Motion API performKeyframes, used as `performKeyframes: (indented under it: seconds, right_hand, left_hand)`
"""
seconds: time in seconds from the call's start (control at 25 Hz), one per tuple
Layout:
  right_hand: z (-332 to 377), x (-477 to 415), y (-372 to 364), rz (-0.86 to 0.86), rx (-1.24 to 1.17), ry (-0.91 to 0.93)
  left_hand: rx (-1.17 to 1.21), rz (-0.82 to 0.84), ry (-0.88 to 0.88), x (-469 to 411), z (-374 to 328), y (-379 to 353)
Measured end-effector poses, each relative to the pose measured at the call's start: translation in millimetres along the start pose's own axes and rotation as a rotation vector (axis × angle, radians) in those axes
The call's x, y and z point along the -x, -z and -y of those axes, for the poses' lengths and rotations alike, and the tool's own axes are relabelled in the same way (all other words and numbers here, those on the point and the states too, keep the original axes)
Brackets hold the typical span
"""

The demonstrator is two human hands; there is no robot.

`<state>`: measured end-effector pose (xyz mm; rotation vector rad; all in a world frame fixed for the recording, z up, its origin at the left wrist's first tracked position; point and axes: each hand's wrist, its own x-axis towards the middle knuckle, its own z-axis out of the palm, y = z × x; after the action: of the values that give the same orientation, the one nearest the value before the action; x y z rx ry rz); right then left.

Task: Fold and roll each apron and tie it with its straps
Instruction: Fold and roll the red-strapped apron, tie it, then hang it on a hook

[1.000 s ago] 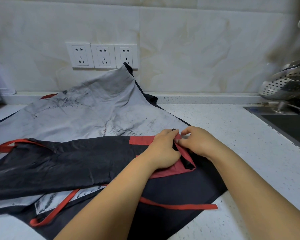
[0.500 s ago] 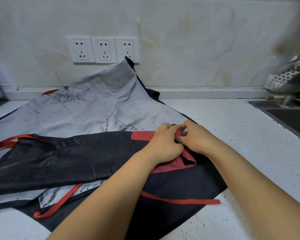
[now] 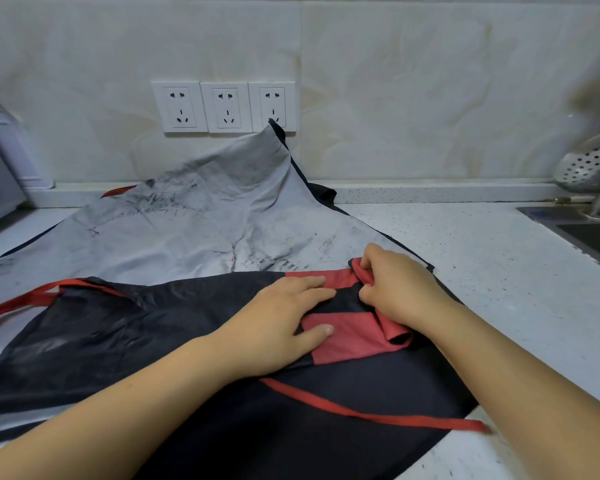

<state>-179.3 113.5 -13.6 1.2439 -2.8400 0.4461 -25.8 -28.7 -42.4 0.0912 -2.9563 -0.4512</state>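
A black apron (image 3: pixel 125 327) with a red panel (image 3: pixel 347 336) lies partly folded on the white counter, its pale grey inner side (image 3: pixel 201 230) spread toward the wall. My left hand (image 3: pixel 278 323) lies flat on the black cloth, fingers apart, pressing the fold at the red panel. Just to its right, my right hand (image 3: pixel 402 289) pinches the bunched red and black edge of the apron. One red strap (image 3: pixel 378 415) runs across the near part of the cloth toward the right. Another red strap (image 3: pixel 25 299) loops out at the left.
Three wall sockets (image 3: pixel 224 107) sit above the apron's raised corner. A sink edge (image 3: pixel 582 230) and a perforated metal strainer (image 3: pixel 593 164) are at the right. A white appliance (image 3: pixel 0 168) stands at the far left. Speckled counter (image 3: pixel 492 268) lies right of the apron.
My left hand let go of the red edge, slid left and flattened on the cloth. My right hand kept its pinch on the bunched edge.
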Motion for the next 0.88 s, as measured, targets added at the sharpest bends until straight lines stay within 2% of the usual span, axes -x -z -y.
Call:
performKeyframes:
  seconds: [0.28,0.36,0.44,0.52,0.68,0.76,0.88]
  right_hand:
    - [19.9,3.9,-8.6,0.007,0.252,0.065]
    - [20.5,-1.8,-0.1,0.068,0.039,0.003]
    - [17.1,-7.1,13.4,0.135,-0.376,-0.203]
    - [17.7,-4.0,20.3,0.168,-0.571,-0.338]
    - [18.9,-6.9,12.0,0.241,-0.497,-0.434]
    - [21.2,-11.6,9.2,0.282,-0.335,-0.429]
    - [32.1,-11.5,7.9,0.244,-0.043,-0.33]
  left_hand:
    - [-0.15,0.053,-0.003,24.4,25.3,4.8]
    - [-0.139,0.054,-0.004,23.8,26.2,5.7]
    - [-0.125,0.058,-0.008,22.9,27.0,5.3]
    - [-0.128,0.067,-0.013,23.4,26.9,5.6]
    - [-0.124,0.071,-0.009,23.8,26.8,6.4]
    - [-0.121,0.066,-0.012,23.3,27.6,5.6]
    - [-0.107,0.049,-0.014,24.9,28.3,4.5]
